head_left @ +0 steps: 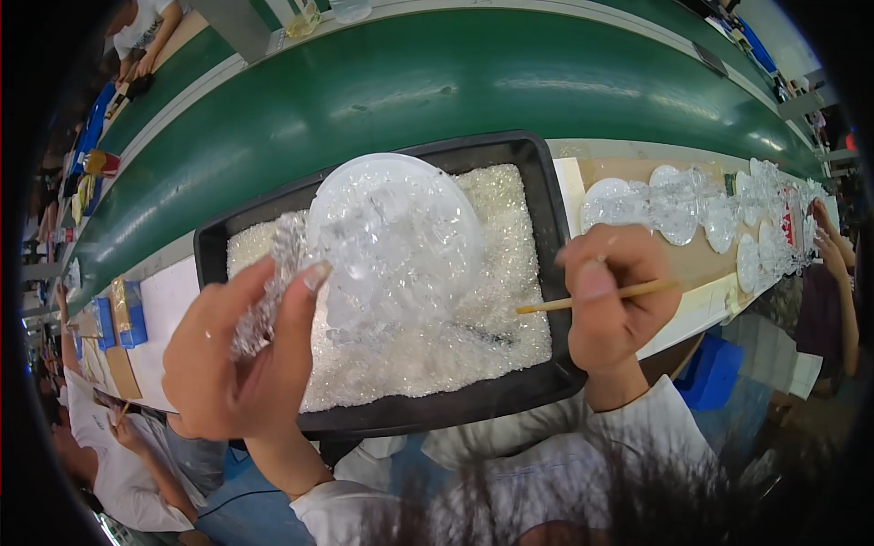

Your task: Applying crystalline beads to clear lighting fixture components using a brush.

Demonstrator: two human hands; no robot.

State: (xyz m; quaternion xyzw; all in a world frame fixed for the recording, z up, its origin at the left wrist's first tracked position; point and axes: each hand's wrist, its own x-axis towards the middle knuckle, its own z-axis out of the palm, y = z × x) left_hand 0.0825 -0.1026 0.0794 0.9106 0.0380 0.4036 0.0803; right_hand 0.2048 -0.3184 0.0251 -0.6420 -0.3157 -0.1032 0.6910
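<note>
My left hand [218,355] is closed around a clear, faceted ornament piece [287,246], pinched between thumb and fingers at the left side of a white round disc [364,173]. On that disc sits a heap of clear, shiny pieces [391,246] whose exact shape I cannot make out. Disc and heap rest in a black tray [546,196] filled with sparkling clear granules [428,364]. Over the tray's right edge, my right hand [614,296] grips a thin tan stick [546,307], its tip pointing left above the granules.
Right of the tray, several clear ornaments on white discs [674,205] stand on brown cardboard [601,170]. A green conveyor belt [391,100] runs behind. Blue boxes [127,314] lie at left, and a blue bin [710,373] stands lower right. Co-workers [137,455] sit on both sides.
</note>
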